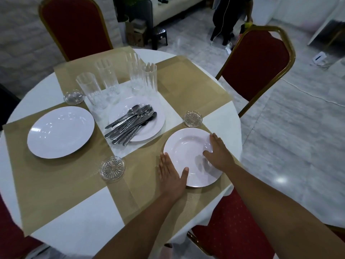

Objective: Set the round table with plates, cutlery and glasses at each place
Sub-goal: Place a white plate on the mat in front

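Note:
A white plate (186, 146) lies on the gold placemat (143, 174) at the near right of the round table (78, 221). My left hand (171, 176) lies flat beside its left rim, thumb on the edge. My right hand (218, 154) rests with straight fingers on its right side. A second white plate (60, 131) sits on the left placemat. In the middle, a plate (155, 126) carries a pile of cutlery (132, 121). Several tall clear glasses (108, 79) stand behind it.
Three small glass coasters are out: one near the front (112, 168), one at the right (193, 118), one at the far left (73, 97). Red chairs with gold frames stand at the back (74, 25), right (257, 62) and near right (233, 230). A person (229, 17) stands far back.

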`<state>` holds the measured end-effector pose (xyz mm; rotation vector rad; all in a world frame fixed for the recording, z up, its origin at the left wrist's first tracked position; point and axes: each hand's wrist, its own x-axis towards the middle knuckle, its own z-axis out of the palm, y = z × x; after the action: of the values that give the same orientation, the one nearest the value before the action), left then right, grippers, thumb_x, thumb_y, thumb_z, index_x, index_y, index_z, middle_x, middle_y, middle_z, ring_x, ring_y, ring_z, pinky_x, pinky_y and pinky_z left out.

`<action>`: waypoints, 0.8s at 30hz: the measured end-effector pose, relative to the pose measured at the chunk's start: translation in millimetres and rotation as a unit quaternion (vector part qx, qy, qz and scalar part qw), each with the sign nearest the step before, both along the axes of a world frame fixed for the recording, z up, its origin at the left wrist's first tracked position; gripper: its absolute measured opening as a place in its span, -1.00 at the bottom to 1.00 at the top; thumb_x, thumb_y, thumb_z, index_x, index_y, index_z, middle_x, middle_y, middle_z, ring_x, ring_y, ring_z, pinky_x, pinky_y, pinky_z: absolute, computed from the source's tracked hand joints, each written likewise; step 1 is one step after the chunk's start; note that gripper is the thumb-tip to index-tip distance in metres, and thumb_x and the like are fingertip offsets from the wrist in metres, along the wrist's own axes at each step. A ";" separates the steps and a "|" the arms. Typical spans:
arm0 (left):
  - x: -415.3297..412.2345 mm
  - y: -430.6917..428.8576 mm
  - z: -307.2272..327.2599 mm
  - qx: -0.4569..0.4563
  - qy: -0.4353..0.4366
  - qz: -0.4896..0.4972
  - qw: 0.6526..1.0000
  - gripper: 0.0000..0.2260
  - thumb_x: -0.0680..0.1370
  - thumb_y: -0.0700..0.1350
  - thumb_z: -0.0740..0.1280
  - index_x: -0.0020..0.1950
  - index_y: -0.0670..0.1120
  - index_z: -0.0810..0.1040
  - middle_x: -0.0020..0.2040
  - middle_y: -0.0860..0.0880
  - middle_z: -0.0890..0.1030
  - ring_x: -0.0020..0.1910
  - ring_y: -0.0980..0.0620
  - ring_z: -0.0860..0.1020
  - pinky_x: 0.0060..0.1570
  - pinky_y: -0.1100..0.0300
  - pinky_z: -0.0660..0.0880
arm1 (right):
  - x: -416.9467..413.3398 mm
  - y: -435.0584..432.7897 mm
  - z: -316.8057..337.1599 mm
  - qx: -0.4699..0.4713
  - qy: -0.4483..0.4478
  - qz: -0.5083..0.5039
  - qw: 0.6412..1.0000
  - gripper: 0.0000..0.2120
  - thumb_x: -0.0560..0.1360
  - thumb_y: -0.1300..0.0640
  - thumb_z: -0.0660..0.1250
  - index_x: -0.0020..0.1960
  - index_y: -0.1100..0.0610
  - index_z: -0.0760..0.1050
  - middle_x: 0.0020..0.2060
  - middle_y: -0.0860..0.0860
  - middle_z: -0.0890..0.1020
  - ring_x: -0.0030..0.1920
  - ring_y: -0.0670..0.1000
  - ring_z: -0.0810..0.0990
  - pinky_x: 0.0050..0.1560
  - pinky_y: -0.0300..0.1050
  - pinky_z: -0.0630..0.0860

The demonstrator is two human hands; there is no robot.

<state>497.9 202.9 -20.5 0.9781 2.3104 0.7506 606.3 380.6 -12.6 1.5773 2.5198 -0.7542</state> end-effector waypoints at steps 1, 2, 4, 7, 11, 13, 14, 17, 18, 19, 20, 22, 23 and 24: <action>-0.6 -1.2 0.7 -0.002 -0.002 -0.004 1.000 -0.18 0.56 0.24 0.06 0.53 -0.16 -0.34 0.57 -0.09 -0.29 0.54 0.01 -0.31 0.48 0.14 -0.33 | -0.7 0.2 2.1 -0.003 -0.003 0.000 1.000 -0.28 0.59 -0.11 0.20 0.59 0.08 -0.06 0.59 -0.01 0.00 0.59 0.09 0.00 0.54 0.09 0.03; -1.5 -2.1 1.6 -0.004 -0.004 -0.007 1.000 -0.18 0.55 0.25 0.06 0.53 -0.16 -0.34 0.57 -0.09 -0.28 0.54 0.01 -0.30 0.48 0.13 -0.33 | -1.7 0.3 4.2 -0.004 -0.008 0.001 1.000 -0.29 0.59 -0.10 0.20 0.59 0.10 -0.06 0.59 0.00 0.01 0.58 0.10 0.00 0.54 0.10 0.01; -5.1 -3.5 4.6 -0.009 -0.005 -0.010 1.000 -0.16 0.49 0.27 0.00 0.54 -0.17 -0.32 0.57 -0.10 -0.26 0.55 0.00 -0.28 0.47 0.14 -0.33 | -4.5 1.3 5.3 0.007 -0.019 0.003 1.000 -0.30 0.58 -0.11 0.19 0.58 0.11 -0.02 0.59 0.03 0.04 0.58 0.12 0.04 0.54 0.12 -0.05; -19.7 -7.1 11.6 -0.017 0.001 -0.002 1.000 -0.19 0.49 0.25 -0.01 0.55 -0.18 -0.26 0.58 -0.10 -0.23 0.56 -0.01 -0.24 0.48 0.12 -0.30 | -8.7 -2.5 6.7 0.037 -0.030 -0.004 0.999 -0.33 0.58 -0.11 0.18 0.57 0.12 0.04 0.58 0.05 0.10 0.56 0.13 0.10 0.54 0.10 -0.04; -59.6 -11.9 25.5 0.001 0.022 0.015 1.000 -0.34 0.63 0.02 0.15 0.57 -0.17 -0.14 0.59 -0.11 -0.10 0.57 -0.03 -0.10 0.52 0.07 -0.15 | -21.6 -17.0 17.7 0.100 -0.002 -0.014 0.995 -0.45 0.59 0.02 0.21 0.52 0.15 0.20 0.51 0.10 0.29 0.49 0.14 0.28 0.51 0.03 0.12; -83.6 -15.8 34.9 0.012 0.055 -0.005 0.998 -0.37 0.63 -0.04 0.16 0.57 -0.16 -0.10 0.59 -0.11 -0.05 0.57 -0.04 -0.04 0.52 0.03 -0.06 | -33.0 -24.9 24.7 0.102 0.026 -0.020 0.994 -0.48 0.57 0.06 0.23 0.50 0.14 0.27 0.46 0.09 0.39 0.43 0.13 0.38 0.45 0.01 0.25; -95.0 -17.8 39.2 0.012 0.075 -0.018 0.997 -0.38 0.63 -0.04 0.16 0.58 -0.15 -0.09 0.59 -0.11 -0.03 0.57 -0.05 -0.02 0.52 0.02 -0.04 | -38.9 -28.4 26.7 0.093 0.039 -0.020 0.995 -0.49 0.57 0.06 0.23 0.50 0.13 0.29 0.45 0.08 0.40 0.42 0.13 0.39 0.44 0.01 0.29; -131.8 -24.6 57.2 0.009 0.104 -0.026 0.994 -0.42 0.63 -0.05 0.15 0.58 -0.12 -0.02 0.59 -0.09 0.02 0.56 -0.03 0.04 0.52 0.04 0.00 | -62.4 -43.1 34.2 0.099 0.063 -0.016 0.993 -0.62 0.58 0.07 0.22 0.38 0.08 0.47 0.33 0.04 0.54 0.31 0.08 0.51 0.34 -0.02 0.41; -144.8 -25.2 62.8 0.006 0.107 -0.018 0.994 -0.43 0.63 -0.06 0.16 0.57 -0.12 0.01 0.58 -0.08 0.06 0.56 -0.03 0.07 0.51 0.05 0.02 | -72.0 -47.9 36.9 0.098 0.065 -0.013 0.993 -0.66 0.59 0.07 0.21 0.33 0.07 0.51 0.27 0.02 0.59 0.27 0.07 0.54 0.30 -0.05 0.42; -156.3 -25.2 68.0 -0.003 0.107 -0.006 0.994 -0.44 0.61 -0.08 0.18 0.57 -0.13 0.06 0.57 -0.10 0.12 0.54 -0.05 0.13 0.49 0.06 0.07 | -81.1 -52.5 38.8 0.094 0.067 -0.005 0.993 -0.69 0.60 0.08 0.20 0.29 0.07 0.54 0.22 0.01 0.61 0.25 0.07 0.54 0.26 -0.06 0.43; -168.7 -24.4 72.5 -0.008 0.114 0.007 0.993 -0.45 0.59 -0.09 0.20 0.55 -0.13 0.13 0.54 -0.12 0.20 0.50 -0.09 0.22 0.46 0.05 0.16 | -92.5 -57.0 40.8 0.091 0.067 0.006 0.994 -0.72 0.60 0.09 0.19 0.25 0.06 0.56 0.18 0.00 0.62 0.23 0.07 0.55 0.22 -0.07 0.43; -192.1 -21.9 76.0 -0.028 0.118 0.014 0.993 -0.48 0.54 -0.10 0.23 0.49 -0.13 0.24 0.45 -0.17 0.36 0.37 -0.18 0.38 0.33 -0.02 0.33 | -115.9 -64.2 43.6 0.078 0.057 0.021 0.995 -0.80 0.58 0.11 0.17 0.03 0.08 0.57 0.02 0.02 0.64 0.12 0.09 0.59 0.02 -0.10 0.46; -202.1 -20.4 77.4 -0.035 0.109 0.008 0.993 -0.51 0.51 -0.09 0.24 0.44 -0.11 0.29 0.39 -0.17 0.42 0.30 -0.19 0.43 0.26 -0.04 0.39 | -128.2 -68.0 44.8 0.065 0.054 0.017 0.996 -0.83 0.57 0.12 0.16 -0.07 0.09 0.52 -0.07 0.04 0.63 0.05 0.11 0.61 -0.09 -0.12 0.43; -210.2 -19.3 77.2 -0.036 0.100 -0.001 0.994 -0.53 0.47 -0.08 0.24 0.38 -0.10 0.35 0.33 -0.14 0.48 0.23 -0.17 0.48 0.19 -0.03 0.44 | -139.4 -72.6 46.4 0.049 0.053 0.011 0.997 -0.85 0.55 0.12 0.16 -0.12 0.09 0.48 -0.12 0.05 0.62 0.01 0.11 0.61 -0.13 -0.13 0.40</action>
<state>287.7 183.7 56.7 1.0665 2.4873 0.5875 466.9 307.9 33.8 1.5771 2.6835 -0.7398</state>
